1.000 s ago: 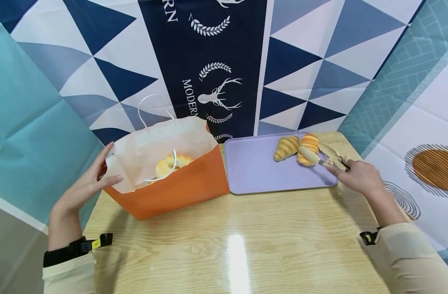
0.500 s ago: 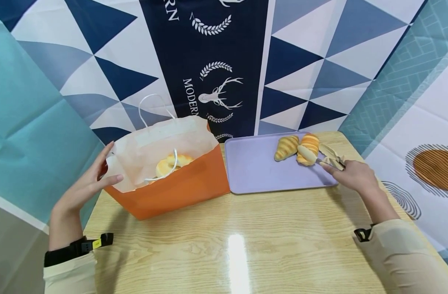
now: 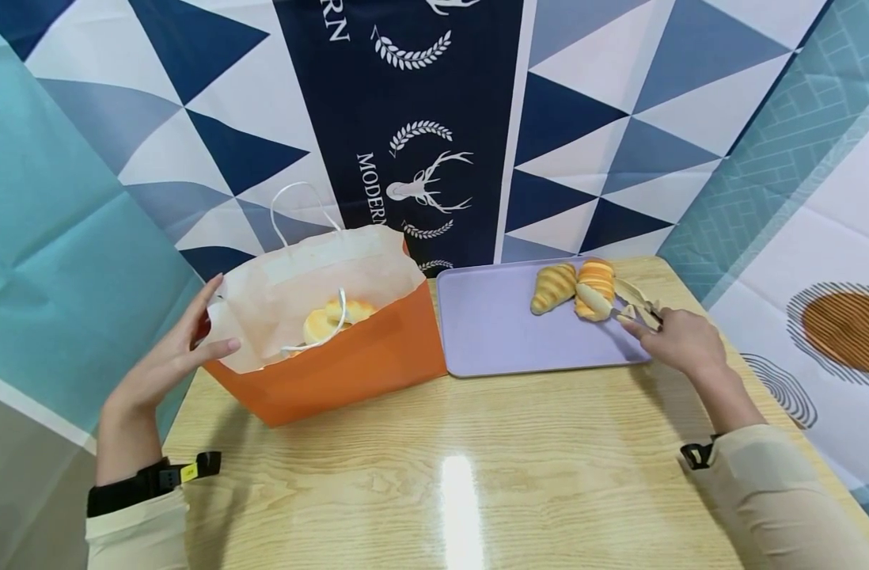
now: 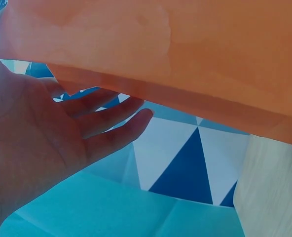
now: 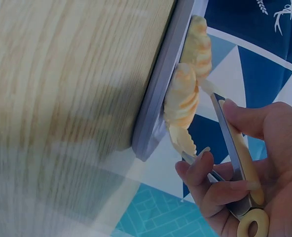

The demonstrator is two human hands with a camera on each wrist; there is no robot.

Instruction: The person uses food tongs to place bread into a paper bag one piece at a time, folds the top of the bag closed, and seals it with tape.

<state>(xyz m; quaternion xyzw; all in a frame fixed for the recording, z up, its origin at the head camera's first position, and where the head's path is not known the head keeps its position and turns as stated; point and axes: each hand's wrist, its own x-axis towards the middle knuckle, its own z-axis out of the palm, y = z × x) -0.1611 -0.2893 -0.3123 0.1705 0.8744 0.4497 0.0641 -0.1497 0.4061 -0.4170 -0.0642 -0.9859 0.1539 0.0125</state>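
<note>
In the head view my left hand (image 3: 160,352) holds the left rim of an orange paper bag (image 3: 349,368), thumb over the rim and fingers along the outside. Its fingers spread beside the bag's wall in the left wrist view. Ring-shaped bread (image 3: 324,323) shows inside the bag. My right hand (image 3: 684,340) grips tongs (image 5: 239,153) with pale tips. One tip overlaps the striped bread roll (image 3: 597,279); the other lies at its right side. A croissant (image 3: 554,286) touches the roll's left side, both on a lilac tray (image 3: 506,324).
The wooden table (image 3: 377,483) extends in front of the bag and tray. A white string handle (image 3: 302,186) rises behind the bag, another hangs over its front. A patterned cloth wall (image 3: 584,119) stands close behind the tray.
My right hand and the tongs have moved a little left, one tip sliding lower over the bread roll. The left hand and the bag look unchanged.
</note>
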